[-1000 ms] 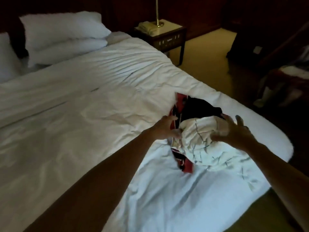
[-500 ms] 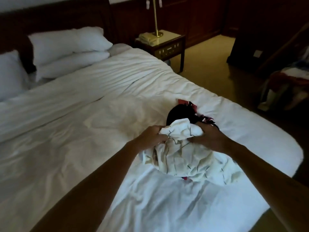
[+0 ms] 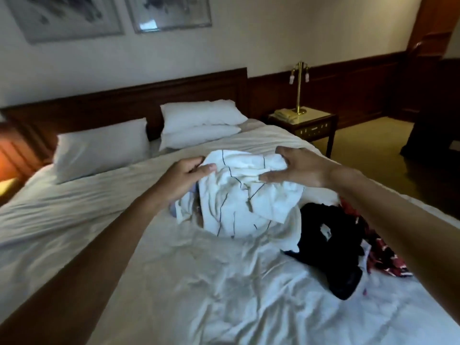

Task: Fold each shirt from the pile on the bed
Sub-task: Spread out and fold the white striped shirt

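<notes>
Pinched by the left hand (image 3: 184, 178) and right hand (image 3: 306, 170), a crumpled shirt (image 3: 244, 202) hangs, likely for spreading. The pile (image 3: 328, 235) lies below the grip.

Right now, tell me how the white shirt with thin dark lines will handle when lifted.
Probably floppy: the white shirt with thin dark lines sags in crumpled folds. Likely light: the left hand and right hand hold it up by pinching fingers alone.
</notes>
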